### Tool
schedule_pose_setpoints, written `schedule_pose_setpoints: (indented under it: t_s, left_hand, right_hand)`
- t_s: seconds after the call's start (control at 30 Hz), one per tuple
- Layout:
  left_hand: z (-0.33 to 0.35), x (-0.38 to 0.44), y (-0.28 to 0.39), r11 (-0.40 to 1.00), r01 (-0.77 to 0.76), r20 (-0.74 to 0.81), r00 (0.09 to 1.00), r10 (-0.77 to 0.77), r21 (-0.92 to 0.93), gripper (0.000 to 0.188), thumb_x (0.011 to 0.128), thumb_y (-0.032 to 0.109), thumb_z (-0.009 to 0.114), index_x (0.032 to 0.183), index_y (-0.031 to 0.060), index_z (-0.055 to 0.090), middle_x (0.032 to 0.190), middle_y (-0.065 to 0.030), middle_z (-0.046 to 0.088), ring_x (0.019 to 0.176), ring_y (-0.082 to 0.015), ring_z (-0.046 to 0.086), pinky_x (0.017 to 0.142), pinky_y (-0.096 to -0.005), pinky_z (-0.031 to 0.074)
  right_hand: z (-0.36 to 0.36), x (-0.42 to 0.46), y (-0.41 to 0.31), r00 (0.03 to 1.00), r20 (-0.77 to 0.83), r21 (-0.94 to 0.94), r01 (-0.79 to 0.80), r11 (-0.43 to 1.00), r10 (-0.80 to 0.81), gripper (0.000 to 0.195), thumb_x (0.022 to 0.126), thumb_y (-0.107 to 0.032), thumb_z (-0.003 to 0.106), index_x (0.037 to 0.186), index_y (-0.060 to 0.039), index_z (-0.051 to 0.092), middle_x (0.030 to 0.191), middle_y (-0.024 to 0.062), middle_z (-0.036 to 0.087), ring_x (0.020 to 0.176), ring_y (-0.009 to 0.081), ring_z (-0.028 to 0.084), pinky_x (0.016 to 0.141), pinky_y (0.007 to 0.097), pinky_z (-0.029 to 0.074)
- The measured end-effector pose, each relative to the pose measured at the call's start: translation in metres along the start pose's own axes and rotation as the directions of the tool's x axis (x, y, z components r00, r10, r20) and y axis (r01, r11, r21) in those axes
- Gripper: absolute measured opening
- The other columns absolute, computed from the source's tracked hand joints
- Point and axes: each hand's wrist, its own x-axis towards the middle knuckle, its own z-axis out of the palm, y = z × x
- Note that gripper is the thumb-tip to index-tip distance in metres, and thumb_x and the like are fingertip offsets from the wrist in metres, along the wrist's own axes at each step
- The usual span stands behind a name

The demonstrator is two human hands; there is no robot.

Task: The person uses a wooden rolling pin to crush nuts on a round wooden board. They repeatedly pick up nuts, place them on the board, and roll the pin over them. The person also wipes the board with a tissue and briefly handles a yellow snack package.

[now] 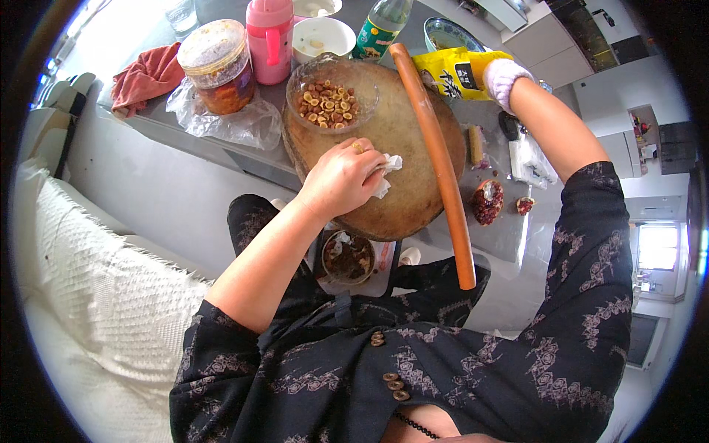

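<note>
My left hand (349,177), with a ring, pinches a crumpled white tissue (392,163) above a round wooden chopping board (410,205). On the board a clear bowl (368,102) holds small brown nuts or shell halves. Along the board's right side lies a long brown wooden rolling pin (437,144), its near end jutting past the edge. A pale knitted band or cuff (507,83) surrounds my right wrist. Beyond it a yellow printed pouch (451,69) hides my right hand, so its fingers cannot be made out.
Back left are a red cloth (147,77), a lidded jar (221,72) on plastic and a pink bottle (270,39). A white bowl (324,36) and glass bottle (382,27) stand behind. Pomegranate pieces (488,205) lie right; a round container (348,257) sits below the board.
</note>
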Motion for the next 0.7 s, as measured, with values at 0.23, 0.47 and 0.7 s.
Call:
schedule_pose_setpoints:
  t_s: [0.23,0.47,0.7]
  left_hand:
    - [0.0,-0.001,0.0,1.0,0.011,0.018,1.0,-0.011,0.004,0.013,0.077,0.01,0.066,0.089,0.005,0.065,0.084,-0.0102,0.06,0.085,-0.0311,0.06,0.073,-0.0401,0.05]
    - [-0.001,-0.002,-0.001,1.0,0.013,0.021,1.0,-0.013,0.015,0.013,0.076,0.01,0.066,0.088,0.005,0.065,0.082,-0.0092,0.059,0.084,-0.0305,0.06,0.073,-0.0399,0.05]
    - [-0.001,0.001,0.0,1.0,0.001,0.036,0.999,-0.001,0.021,0.014,0.075,0.009,0.067,0.088,0.0042,0.065,0.082,-0.0094,0.059,0.083,-0.0302,0.06,0.073,-0.0396,0.05]
  right_hand:
    - [-0.003,0.02,-0.003,0.985,0.169,0.013,-0.02,1.0,0.017,0.016,0.069,-0.015,0.069,0.084,-0.0146,0.073,0.09,0.0057,0.07,0.079,0.0215,0.067,0.073,0.0334,0.055]
    - [-0.009,0.01,-0.013,0.992,0.115,0.046,-0.051,0.998,0.045,0.023,0.061,-0.018,0.076,0.084,-0.0169,0.073,0.088,0.0032,0.069,0.074,0.0162,0.064,0.071,0.0332,0.055]
    - [0.007,0.037,-0.014,0.988,0.151,0.116,-0.009,0.993,-0.009,0.027,0.063,-0.019,0.077,0.09,-0.0153,0.072,0.089,0.0041,0.069,0.073,0.0141,0.062,0.071,0.0324,0.054]
